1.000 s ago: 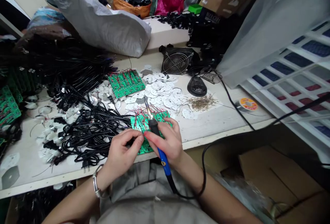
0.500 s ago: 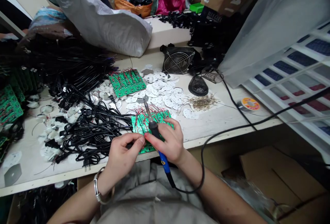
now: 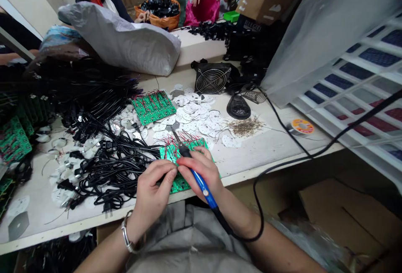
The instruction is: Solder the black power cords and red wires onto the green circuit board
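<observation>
The board [image 3: 180,184], green and set with red wires [image 3: 169,140] along its far part, lies on the table [image 3: 251,155] at its near edge, partly covered by both hands. The right hand [image 3: 203,171], over the board's right half, is closed around the iron [image 3: 205,193]; its blue handle slopes back toward the wearer and its metal tip points past the board's far edge. Whether the tip touches anything cannot be determined. The left hand [image 3: 156,187], at the board's near left, has thumb and forefinger pressed together at the tips, next to the right hand's fingers; whether something thin is pinched there cannot be determined. A cuff bracelet [image 3: 127,233] is on the left wrist.

Left of the board, black cords [image 3: 116,174] lie in a heap close by. Beyond it are white discs [image 3: 204,118], a second board [image 3: 153,107] and, farther, a fan [image 3: 212,81]. To its far right are loose clippings [image 3: 246,126] and, farther out, a solder spool [image 3: 302,127].
</observation>
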The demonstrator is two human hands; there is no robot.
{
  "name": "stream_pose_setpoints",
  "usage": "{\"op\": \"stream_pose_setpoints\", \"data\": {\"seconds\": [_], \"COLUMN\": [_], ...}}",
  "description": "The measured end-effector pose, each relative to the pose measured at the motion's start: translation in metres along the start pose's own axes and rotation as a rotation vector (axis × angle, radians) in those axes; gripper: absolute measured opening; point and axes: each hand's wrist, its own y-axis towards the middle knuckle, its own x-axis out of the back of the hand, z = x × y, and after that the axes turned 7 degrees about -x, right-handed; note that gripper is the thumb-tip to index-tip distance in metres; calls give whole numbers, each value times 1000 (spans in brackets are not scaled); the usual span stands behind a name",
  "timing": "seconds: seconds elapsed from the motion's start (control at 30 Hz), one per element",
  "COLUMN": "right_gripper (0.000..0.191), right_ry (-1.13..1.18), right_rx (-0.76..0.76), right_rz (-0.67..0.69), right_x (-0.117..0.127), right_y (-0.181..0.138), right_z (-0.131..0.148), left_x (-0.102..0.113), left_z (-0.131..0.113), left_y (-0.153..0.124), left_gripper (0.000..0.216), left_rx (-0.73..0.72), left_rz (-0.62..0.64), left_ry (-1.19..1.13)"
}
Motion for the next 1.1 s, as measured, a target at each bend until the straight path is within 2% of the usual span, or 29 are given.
{"op": "stream_pose_setpoints", "data": {"seconds": [0.23, 0.37, 0.6, 0.87, 0.97, 1.03, 1.1], "right_gripper": [8, 9, 8, 11, 10, 9, 11], "right_ry": [51, -13, -124, 34, 92, 124, 157], "right_rx": [20, 16, 102, 141, 44, -51, -76], "right_rz": [-66, -60, -35, 10, -43, -75, -79], "right_x": [-8, -9, -6, -6, -6, -2, 4], "right_y": [3, 3, -3, -5, -9, -10, -11], "right_z": [7, 9, 6, 8, 10, 10, 10], "left_x": [-6, -8, 7, 36, 49, 55, 55], "left_z": [4, 6, 5, 12, 14, 14, 15], "left_y": [-4, -6, -1, 8, 14, 20, 26], "left_gripper": [14, 12, 11, 13, 9, 6, 8], "left_rx": [-116, -101, -230, -587, -536, -414, -293], "left_rz": [-88, -89, 33, 225, 226, 169, 142], "left_ry": [71, 95, 146, 266, 367, 479, 580]}}
